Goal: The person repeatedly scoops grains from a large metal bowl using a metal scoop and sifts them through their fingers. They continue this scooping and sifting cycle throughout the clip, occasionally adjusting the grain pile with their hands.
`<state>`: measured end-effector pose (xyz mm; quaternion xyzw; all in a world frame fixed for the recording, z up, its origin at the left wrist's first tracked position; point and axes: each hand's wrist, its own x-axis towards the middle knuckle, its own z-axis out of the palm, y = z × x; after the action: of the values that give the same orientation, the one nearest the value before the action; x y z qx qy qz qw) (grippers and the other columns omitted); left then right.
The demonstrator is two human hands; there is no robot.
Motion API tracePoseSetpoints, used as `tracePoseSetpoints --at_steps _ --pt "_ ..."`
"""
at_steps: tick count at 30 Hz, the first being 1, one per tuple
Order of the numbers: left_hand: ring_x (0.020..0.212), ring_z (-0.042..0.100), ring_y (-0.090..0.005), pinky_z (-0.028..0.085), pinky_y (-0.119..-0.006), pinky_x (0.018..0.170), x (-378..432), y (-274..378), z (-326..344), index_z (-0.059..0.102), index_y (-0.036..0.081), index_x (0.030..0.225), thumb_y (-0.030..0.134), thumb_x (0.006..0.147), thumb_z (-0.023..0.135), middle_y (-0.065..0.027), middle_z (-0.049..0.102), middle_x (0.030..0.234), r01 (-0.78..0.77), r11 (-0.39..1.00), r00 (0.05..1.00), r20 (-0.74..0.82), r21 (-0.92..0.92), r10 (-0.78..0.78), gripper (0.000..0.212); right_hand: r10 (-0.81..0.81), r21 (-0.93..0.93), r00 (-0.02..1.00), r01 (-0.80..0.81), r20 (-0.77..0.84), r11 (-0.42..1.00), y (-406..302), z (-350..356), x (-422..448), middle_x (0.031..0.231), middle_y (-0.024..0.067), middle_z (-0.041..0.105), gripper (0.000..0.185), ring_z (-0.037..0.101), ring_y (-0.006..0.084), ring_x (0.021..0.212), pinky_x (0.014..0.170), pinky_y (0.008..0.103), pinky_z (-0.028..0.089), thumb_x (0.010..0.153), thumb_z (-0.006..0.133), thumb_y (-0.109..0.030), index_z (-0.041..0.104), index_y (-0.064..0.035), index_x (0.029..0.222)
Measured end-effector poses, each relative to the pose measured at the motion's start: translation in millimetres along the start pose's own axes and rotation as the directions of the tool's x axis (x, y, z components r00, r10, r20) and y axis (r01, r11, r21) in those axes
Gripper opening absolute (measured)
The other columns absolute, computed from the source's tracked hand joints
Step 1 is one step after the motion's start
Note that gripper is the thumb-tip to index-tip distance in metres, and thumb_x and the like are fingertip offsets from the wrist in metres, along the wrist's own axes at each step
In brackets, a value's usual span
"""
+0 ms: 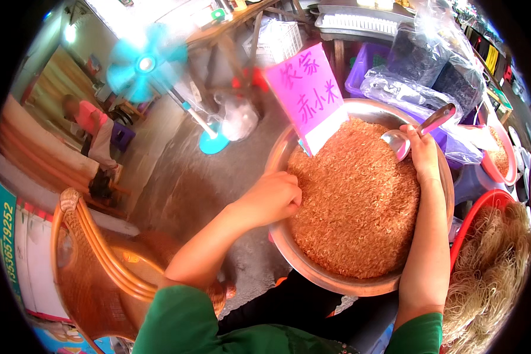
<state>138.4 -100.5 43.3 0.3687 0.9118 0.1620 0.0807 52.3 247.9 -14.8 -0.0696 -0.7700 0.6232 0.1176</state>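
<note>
A wide metal basin (287, 261) full of reddish-brown unhusked-looking grain (354, 199) stands before me. My right hand (418, 144), at the basin's upper right, grips a metal scoop (397, 142) by its handle; the bowl of the scoop rests on the grain. Curled into a loose fist, my left hand (281, 194) lies over the basin's left rim, at the edge of the grain; whether it holds anything is hidden. A pink handwritten sign (307, 88) with a white lower part stands tilted at the basin's upper left edge.
At right are a red basin (464, 234) of pale stringy strands (491, 274), a smaller red-rimmed basin (509, 163) and plastic bags over a purple crate (360, 66). A turquoise fan (146, 64) runs at upper left. A wicker chair (101, 265) stands lower left; a person (93, 124) sits beyond.
</note>
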Motion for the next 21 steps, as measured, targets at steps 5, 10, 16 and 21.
tracePoseSetpoints --at_steps 5,10,16,21 --pt "0.081 0.057 -0.0281 0.045 -0.038 0.072 8.3 9.6 1.3 0.058 0.004 0.077 0.007 0.077 0.062 -0.0089 0.057 0.081 0.036 0.983 0.995 -0.085 -0.182 -0.053 0.005 -0.039 0.019 0.999 0.039 -0.022 0.999 7.5 0.8 3.0 0.093 0.0065 0.066 0.028 0.06 0.0135 0.083 0.077 0.0265 0.046 0.097 0.05 -0.024 0.065 -0.0003 0.103" --pt "0.084 0.057 -0.0286 0.046 -0.038 0.072 13.7 5.5 10.5 0.058 0.005 0.08 0.007 0.076 0.066 -0.0097 0.057 0.086 -0.037 0.981 0.997 -0.072 -0.191 0.024 0.01 -0.019 0.023 1.0 0.02 -0.016 1.0 5.9 -1.0 2.4 0.093 0.0063 0.067 0.027 0.06 0.0129 0.083 0.077 0.026 0.046 0.097 0.05 -0.022 0.065 -0.0002 0.103" --pt "0.118 0.045 -0.0344 0.035 -0.047 0.099 8.1 19.7 4.4 0.061 0.01 0.086 0.011 0.068 0.075 -0.0106 0.052 0.121 -0.19 0.976 0.956 -0.245 -0.104 0.16 0.023 -0.039 0.025 0.999 0.04 -0.035 0.999 6.0 4.0 3.5 0.092 0.0062 0.067 0.026 0.06 0.0129 0.082 0.076 0.026 0.047 0.097 0.051 -0.021 0.065 0.0007 0.102" --pt "0.136 0.027 -0.0391 0.025 -0.054 0.109 -3.2 62.0 -12.9 0.061 0.01 0.101 0.018 0.068 0.077 -0.0144 0.035 0.142 -0.28 0.959 0.927 -0.249 0.035 0.28 0.037 -0.116 -0.067 0.991 0.112 -0.061 0.991 20.6 -1.2 10.4 0.088 0.0062 0.068 0.028 0.06 0.0131 0.079 0.073 0.027 0.047 0.095 0.053 -0.022 0.068 0.0013 0.1"
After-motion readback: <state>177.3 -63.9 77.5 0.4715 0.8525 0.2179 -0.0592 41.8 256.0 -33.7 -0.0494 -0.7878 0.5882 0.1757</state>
